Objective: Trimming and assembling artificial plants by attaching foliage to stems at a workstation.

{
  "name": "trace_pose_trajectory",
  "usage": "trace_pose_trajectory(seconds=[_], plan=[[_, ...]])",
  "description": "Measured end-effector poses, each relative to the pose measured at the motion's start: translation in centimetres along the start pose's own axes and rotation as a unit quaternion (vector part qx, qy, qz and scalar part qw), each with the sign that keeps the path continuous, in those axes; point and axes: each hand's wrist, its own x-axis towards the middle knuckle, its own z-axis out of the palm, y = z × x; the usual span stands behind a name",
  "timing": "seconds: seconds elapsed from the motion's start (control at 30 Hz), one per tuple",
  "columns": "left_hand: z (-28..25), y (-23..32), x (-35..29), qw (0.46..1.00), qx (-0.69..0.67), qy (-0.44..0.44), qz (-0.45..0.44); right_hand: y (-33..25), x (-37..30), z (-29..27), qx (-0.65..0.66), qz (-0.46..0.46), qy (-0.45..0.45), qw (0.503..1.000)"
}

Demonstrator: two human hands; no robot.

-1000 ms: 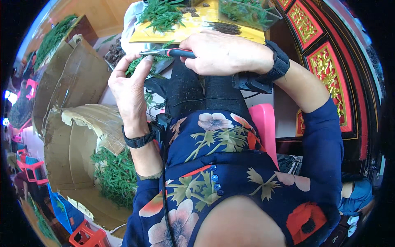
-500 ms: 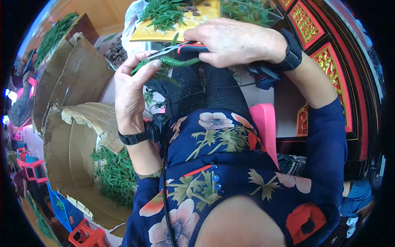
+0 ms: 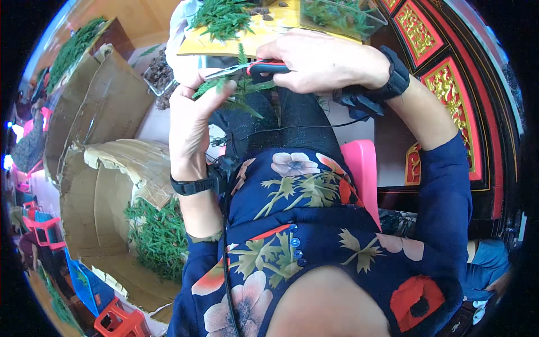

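Between my left thumb and fingers is a green artificial-looking sprig [image 3: 245, 90] with feathery side shoots, one of them pointing up. My left hand [image 3: 196, 101] is closed on its stem end. Pliers [image 3: 264, 68] with red and black handles are gripped in my right hand [image 3: 320, 62], above my lap. Their long metal jaws reach left to my left fingertips and lie across the base of the sprig. Whether the jaws bite on the stem is hidden by my fingers.
A yellow table [image 3: 269, 31] ahead bears a heap of green sprigs [image 3: 222, 19], brown cones and a clear bin [image 3: 342, 19] of greenery. At my left stands a torn cardboard box [image 3: 101, 208] with more sprigs [image 3: 160, 238]. A clear tray of brown pieces [image 3: 160, 76] is beyond it.
Both hands have shifted slightly right, with the sprig and pliers. The sprig has turned, so its side shoots now spread more widely.
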Motion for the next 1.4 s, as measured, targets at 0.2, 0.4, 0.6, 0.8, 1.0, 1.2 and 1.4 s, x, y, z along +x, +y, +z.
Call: trace_pose_trajectory(seconds=[0.2,0.4,0.6,0.8,1.0,1.2,1.4], plan=[[-0.1,0.0,0.1,0.996,0.075,0.019,0.037,1.6,0.1,0.7,-0.007,-0.068,0.032,0.997],[-0.3,0.2,0.0,0.994,0.096,0.033,0.04,0.9,0.7,1.0,-0.029,-0.04,0.079,0.996],[-0.8,1.0,-0.4,0.989,0.142,0.014,0.046,1.0,0.3,1.0,-0.049,-0.019,0.17,0.984],[-0.3,0.1,0.1,0.987,0.156,-0.013,0.044,1.0,0.6,2.0,0.022,0.034,0.121,0.992],[0.5,-2.4,1.2,0.95,0.304,0.033,0.061,2.8,0.7,2.9,0.113,0.096,0.055,0.987],[0.9,-2.9,2.0,0.942,0.29,0.062,0.154,8.6,0.4,3.5,0.183,0.148,0.113,0.965],[0.1,-2.9,1.7,0.946,0.297,0.081,0.102,19.9,-0.8,-0.3,0.402,0.363,0.279,0.793]])
